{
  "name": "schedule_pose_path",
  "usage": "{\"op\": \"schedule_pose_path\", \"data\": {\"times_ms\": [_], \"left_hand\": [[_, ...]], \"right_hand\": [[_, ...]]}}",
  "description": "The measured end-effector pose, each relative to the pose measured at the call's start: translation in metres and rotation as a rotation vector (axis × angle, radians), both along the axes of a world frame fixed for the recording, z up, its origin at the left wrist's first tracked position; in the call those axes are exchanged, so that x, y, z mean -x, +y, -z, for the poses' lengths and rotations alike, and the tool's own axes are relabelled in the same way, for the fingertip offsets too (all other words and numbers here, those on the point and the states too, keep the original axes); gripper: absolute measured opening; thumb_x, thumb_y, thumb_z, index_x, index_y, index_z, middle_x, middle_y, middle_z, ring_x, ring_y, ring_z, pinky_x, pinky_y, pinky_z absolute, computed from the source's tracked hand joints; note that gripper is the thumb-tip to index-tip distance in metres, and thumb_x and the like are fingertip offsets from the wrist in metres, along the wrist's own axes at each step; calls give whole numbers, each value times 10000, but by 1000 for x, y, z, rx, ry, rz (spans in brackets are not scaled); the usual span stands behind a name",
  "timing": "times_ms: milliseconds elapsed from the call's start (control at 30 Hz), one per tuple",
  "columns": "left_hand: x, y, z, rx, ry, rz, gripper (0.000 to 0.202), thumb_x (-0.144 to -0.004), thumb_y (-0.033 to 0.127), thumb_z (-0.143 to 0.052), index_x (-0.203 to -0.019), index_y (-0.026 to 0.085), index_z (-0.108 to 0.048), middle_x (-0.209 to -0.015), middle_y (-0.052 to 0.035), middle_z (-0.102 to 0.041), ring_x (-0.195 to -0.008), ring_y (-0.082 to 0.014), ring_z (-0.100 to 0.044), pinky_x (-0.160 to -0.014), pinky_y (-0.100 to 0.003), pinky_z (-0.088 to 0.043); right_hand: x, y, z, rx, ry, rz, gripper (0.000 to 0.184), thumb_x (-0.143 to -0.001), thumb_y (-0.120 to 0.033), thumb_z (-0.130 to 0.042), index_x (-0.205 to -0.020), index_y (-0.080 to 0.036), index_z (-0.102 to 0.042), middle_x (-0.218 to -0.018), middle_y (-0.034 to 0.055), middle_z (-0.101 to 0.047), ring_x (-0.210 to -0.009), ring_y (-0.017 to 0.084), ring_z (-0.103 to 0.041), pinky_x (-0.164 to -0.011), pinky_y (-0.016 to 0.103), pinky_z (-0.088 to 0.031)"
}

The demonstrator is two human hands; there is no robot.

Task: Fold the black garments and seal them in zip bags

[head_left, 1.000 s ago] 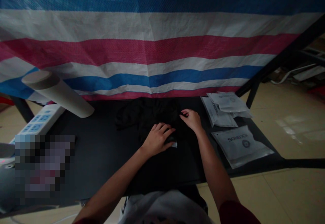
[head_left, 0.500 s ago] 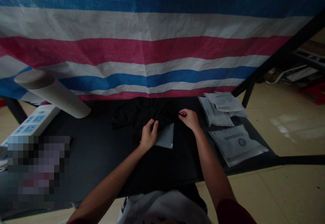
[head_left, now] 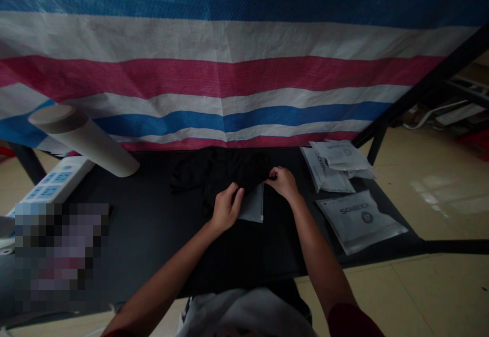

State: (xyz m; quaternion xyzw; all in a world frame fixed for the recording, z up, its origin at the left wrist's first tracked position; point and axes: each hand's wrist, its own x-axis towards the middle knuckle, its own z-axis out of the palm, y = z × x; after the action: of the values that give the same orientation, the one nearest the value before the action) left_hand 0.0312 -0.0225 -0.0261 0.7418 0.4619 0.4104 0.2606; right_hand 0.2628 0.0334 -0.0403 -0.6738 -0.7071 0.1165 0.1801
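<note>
A crumpled piece of black cloth lies on the dark table, hard to make out against it. Partly under the cloth is a pale zip bag, whose slider shows at its lower right corner. My left hand is closed on the cloth's near edge, its thumb lying over the bag's left part. At the cloth's right edge, close to the bag's upper corner, my right hand pinches the fabric between thumb and fingers. The fingertips of both hands are partly hidden.
Several packed zip bags with dark print lie on the right. A white bottle and a power strip are at the left, behind a blurred-out item. Striped plastic sheeting hangs along the back.
My right hand has moved slightly left to the cloth's edge, fingers now pinched there. My left hand has shifted a little right and nearer. The whole view has drifted slightly.
</note>
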Motion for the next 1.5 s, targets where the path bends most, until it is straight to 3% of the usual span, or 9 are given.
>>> {"op": "schedule_pose_path", "data": {"times_ms": [200, 367, 500, 600, 700, 1033, 1133, 1333, 1500], "left_hand": [[-8, -20, -16, -196, 527, 498, 308, -1007, 345, -339, -919, 182, -585, -852, -47, -641, -784, -163, -616, -686, -267, -458], [-15, -24, -21, -112, 505, 625, 319, -984, 423, -399, -1035, 194, -615, -971, -56, -683, -921, -191, -644, -804, -300, -506], [-7, -12, -14, -126, 436, 453, 357, -941, 417, -482, -1209, 199, -576, -1240, -98, -623, -1218, -252, -528, -1028, -415, -427], [0, -3, -4, -109, 522, 340, 689, -790, 590, -632, -1346, 207, -496, -1431, -125, -483, -1367, -353, -361, -1104, -543, -316], [3, 1, 5, -79, 588, 288, 860, -709, 711, -630, -1392, 215, -465, -1489, -129, -415, -1410, -401, -268, -1128, -606, -228], [4, 4, -4, -71, 583, 209, 649, -830, 639, -547, -1305, 198, -552, -1400, -124, -521, -1342, -344, -410, -1088, -525, -338], [30, 21, -21, -7, 522, 87, 482, -914, 560, -464, -1207, 199, -592, -1195, -95, -659, -1122, -253, -604, -960, -395, -461], [128, 55, -33, 345, 725, -522, 563, -876, 635, -416, -1164, 172, -558, -1067, -135, -691, -972, -313, -665, -764, -368, -499], [168, 61, -25, 592, 857, -476, 660, -739, 764, -475, -981, 171, -633, -1007, -152, -692, -977, -333, -655, -745, -355, -496]], "right_hand": [[4, 1, 0, -2, -102, 59, 234, -814, -84, -494, -919, -194, -671, -968, 103, -687, -936, 231, -631, -762, 290, -433], [-2, 3, 2, 5, -26, 42, 178, -824, -139, -525, -872, -199, -685, -914, 81, -707, -893, 225, -653, -750, 281, -450], [-11, 7, 4, -35, 179, 92, 283, -887, -154, -454, -1060, -181, -677, -967, 75, -727, -901, 206, -674, -802, 285, -477], [-9, 7, 4, -159, 244, 174, 389, -943, -258, -422, -1289, -148, -560, -1102, 111, -699, -947, 213, -665, -866, 327, -486], [2, 3, 3, -238, 137, 42, 463, -938, -397, -475, -1355, -202, -520, -1306, 123, -596, -1149, 249, -574, -988, 395, -437], [17, -5, 11, -75, -120, -74, 490, -923, -490, -495, -1373, -298, -515, -1498, 107, -412, -1387, 343, -323, -1038, 535, -355], [15, -4, 12, -69, -107, -82, 498, -921, -504, -493, -1378, -305, -506, -1501, 103, -409, -1391, 338, -321, -1045, 540, -348], [12, -2, 11, -41, -95, -84, 538, -925, -510, -476, -1402, -261, -471, -1492, 115, -421, -1400, 330, -317, -1058, 527, -343], [9, -2, 8, -30, -65, -88, 537, -937, -502, -449, -1393, -221, -475, -1482, 121, -433, -1400, 315, -327, -1068, 503, -349]]}}
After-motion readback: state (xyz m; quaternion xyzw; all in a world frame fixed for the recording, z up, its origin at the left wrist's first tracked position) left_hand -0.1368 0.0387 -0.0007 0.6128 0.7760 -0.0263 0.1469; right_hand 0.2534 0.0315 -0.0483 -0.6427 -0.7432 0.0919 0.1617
